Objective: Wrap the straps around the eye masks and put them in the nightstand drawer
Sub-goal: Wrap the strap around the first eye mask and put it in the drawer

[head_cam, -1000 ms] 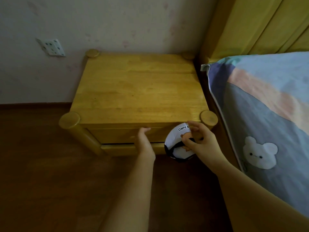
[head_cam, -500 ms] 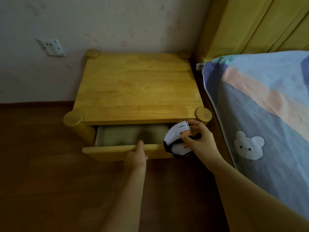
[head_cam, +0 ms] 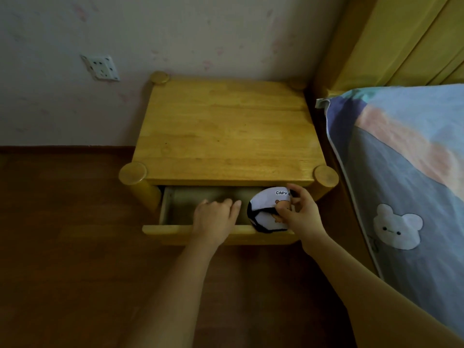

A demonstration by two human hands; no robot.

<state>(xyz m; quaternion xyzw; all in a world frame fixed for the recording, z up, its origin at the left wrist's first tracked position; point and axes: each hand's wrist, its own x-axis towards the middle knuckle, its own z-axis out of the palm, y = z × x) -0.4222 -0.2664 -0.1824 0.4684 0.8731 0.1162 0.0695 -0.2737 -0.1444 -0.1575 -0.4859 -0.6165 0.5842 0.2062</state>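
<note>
From the head camera, looking down: a small nightstand (head_cam: pixel 229 131) of pale, honey-coloured wood stands against a light wall, its flat top smooth and grained, with a round post cap at each corner. Its single drawer (head_cam: pixel 218 233) is pulled out toward the viewer, showing a dull, shadowed interior and a plain wooden front.

The left hand (head_cam: pixel 213 219) lies palm down over the front edge of the drawer, fingers loosely together and reaching into the opening; it holds nothing.

The right hand (head_cam: pixel 300 213) is pinched on a bundled eye mask (head_cam: pixel 266 212), thumb on the near side and fingers curled over the top. The mask is soft white fabric rolled into a rounded lump, bound by a black strap (head_cam: pixel 261 210) (a small brown cartoon animal and the letters "CAPY" show on it). It sits at the right end of the open drawer, over the front edge; whether it rests on the drawer floor cannot be told.

To the right, a bed (head_cam: pixel 406 172) is covered in soft cloth of blue, pink and grey bands with a white bear print. A white wall socket (head_cam: pixel 101 67) sits to the left of the nightstand, above a dark wooden floor (head_cam: pixel 62 247).
</note>
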